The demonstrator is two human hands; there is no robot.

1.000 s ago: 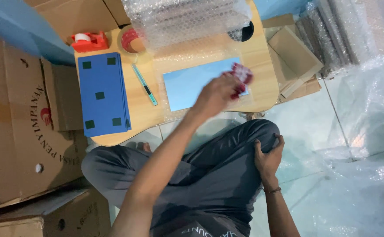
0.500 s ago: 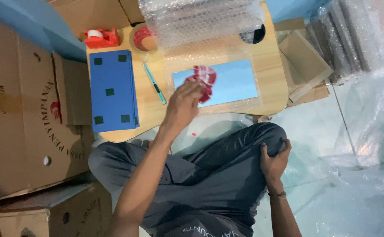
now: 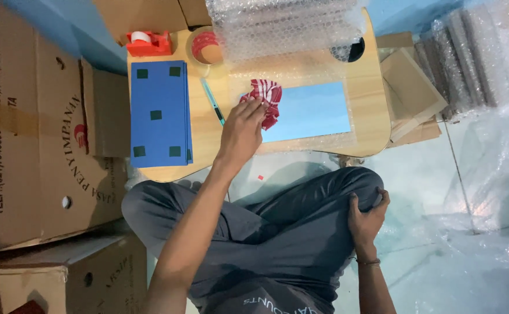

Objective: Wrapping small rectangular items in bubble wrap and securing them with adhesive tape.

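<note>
My left hand (image 3: 241,131) reaches forward and presses a crumpled red-and-white cloth (image 3: 271,96) onto the left end of a light blue sheet (image 3: 312,110). The sheet lies flat on a small wooden table (image 3: 371,87) in front of my crossed legs. My right hand (image 3: 366,218) rests on my right knee, fingers curled over the grey trouser fabric, holding nothing else.
On the table's left lies a stack of dark blue boards (image 3: 158,113), with a teal pen-like tool (image 3: 212,102) beside it. A red tape dispenser (image 3: 148,42), a tape roll (image 3: 207,46) and bubble wrap (image 3: 289,26) sit at the back. Cardboard boxes (image 3: 33,128) stand left, plastic wrap (image 3: 499,174) right.
My left hand has dragged the cloth leftward across the light blue sheet, from its right end to its left end. My right hand stayed on my knee.
</note>
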